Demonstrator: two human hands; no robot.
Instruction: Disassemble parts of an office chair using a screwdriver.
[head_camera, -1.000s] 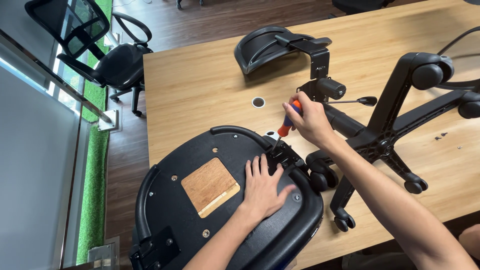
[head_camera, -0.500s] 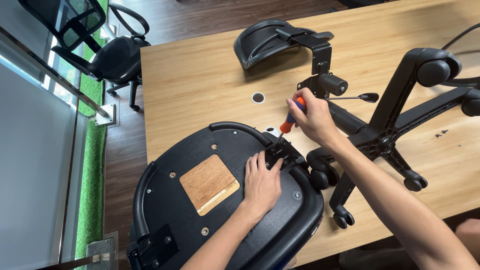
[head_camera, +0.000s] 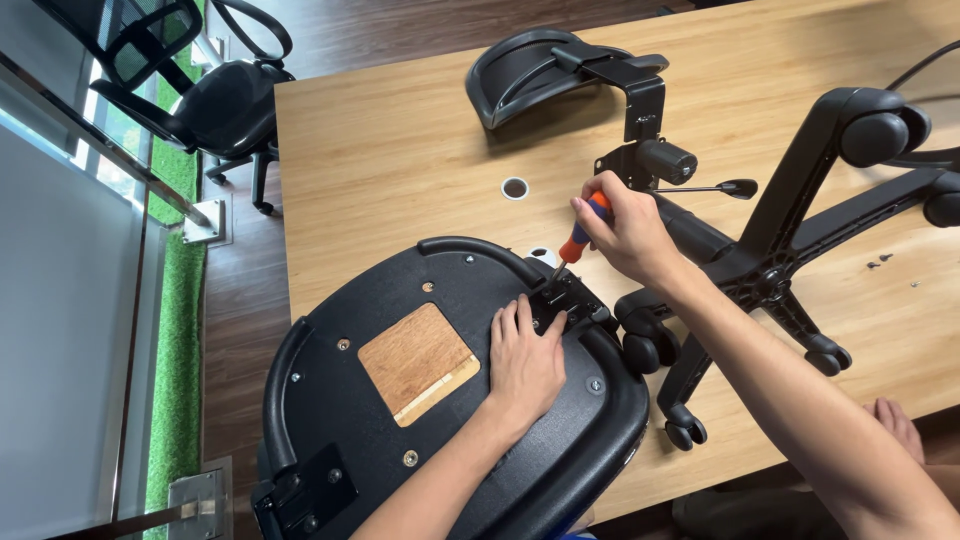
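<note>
The left hand (head_camera: 525, 362) lies flat, fingers spread, on the upturned black plastic chair seat (head_camera: 440, 400) to steady it on the wooden surface (head_camera: 400, 160), while the right hand (head_camera: 625, 235), just above, grips an orange-handled screwdriver (head_camera: 578, 237) tilted into the black bracket (head_camera: 565, 298) beside the left fingertips.

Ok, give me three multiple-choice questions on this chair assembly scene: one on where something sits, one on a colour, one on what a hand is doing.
1. Where does the headrest lie?
A. on the wooden table's far part
B. on the floor
C. on the seat base

2. What colour is the screwdriver handle?
A. green
B. orange and blue
C. white

3. What is the left hand doing?
A. holding a caster
B. hanging off the table
C. pressing flat on the seat base

Answers: 1 A, it rests on wood beyond the right hand. 2 B, both colours show in the fist. 3 C, palm down, fingers spread.
</note>
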